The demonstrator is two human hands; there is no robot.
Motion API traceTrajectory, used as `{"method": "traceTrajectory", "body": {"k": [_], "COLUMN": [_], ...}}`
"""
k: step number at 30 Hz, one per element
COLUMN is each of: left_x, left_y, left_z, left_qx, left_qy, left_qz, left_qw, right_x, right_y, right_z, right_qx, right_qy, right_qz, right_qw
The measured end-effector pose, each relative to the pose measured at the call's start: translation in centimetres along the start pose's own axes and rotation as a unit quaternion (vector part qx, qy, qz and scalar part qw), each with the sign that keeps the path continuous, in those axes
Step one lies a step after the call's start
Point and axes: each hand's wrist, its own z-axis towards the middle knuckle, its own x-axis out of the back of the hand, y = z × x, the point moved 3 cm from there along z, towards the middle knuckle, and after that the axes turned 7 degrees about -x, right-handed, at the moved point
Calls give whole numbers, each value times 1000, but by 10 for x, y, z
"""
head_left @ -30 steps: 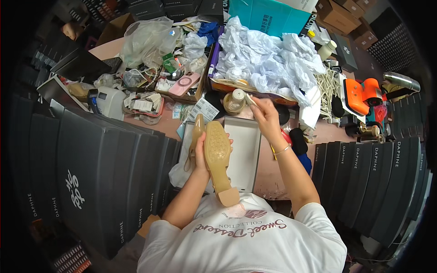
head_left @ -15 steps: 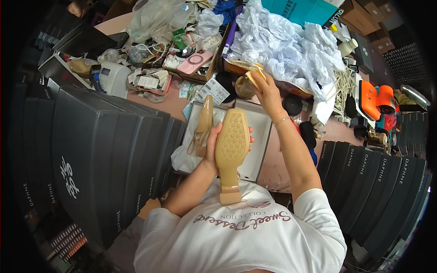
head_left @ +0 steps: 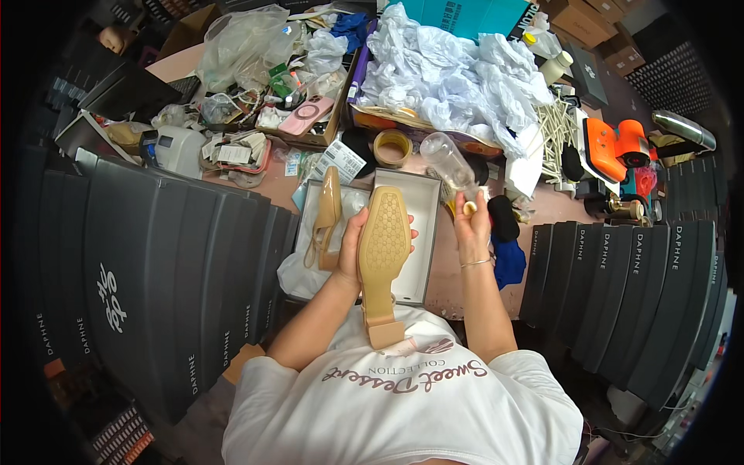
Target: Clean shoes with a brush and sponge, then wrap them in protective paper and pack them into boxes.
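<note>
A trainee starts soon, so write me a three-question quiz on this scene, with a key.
1. What does the left hand hold?
a) a phone
b) a shoe
c) a tape roll

2. True or false: the right hand is empty.

3. Fill in: in the picture, the second shoe is to the ____ of the held one.

Key:
1. b
2. False; it holds a clear bottle.
3. left
</note>
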Motion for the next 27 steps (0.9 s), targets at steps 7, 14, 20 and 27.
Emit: {"method": "traceTrajectory", "body": {"k": [7,14,20,27], "left_x": [6,13,23,32], "left_y": [0,5,14,15], "left_z": [5,6,11,10], "left_qx": [26,25,63,47], "left_qy": [12,7,-14,-4], "left_qz": [48,50,58,42], "left_qw": [998,998,996,998], "right_x": [-8,-23,-72,-153], "right_y": [31,29,1,49], "right_z": [-23,-16,-14,-26], "right_qx": [-88,-85,173,543], "right_qy": [4,-12,-130,-285], "right_qz": [77,74,-238,-661], "right_qw": [993,994,947,432]}}
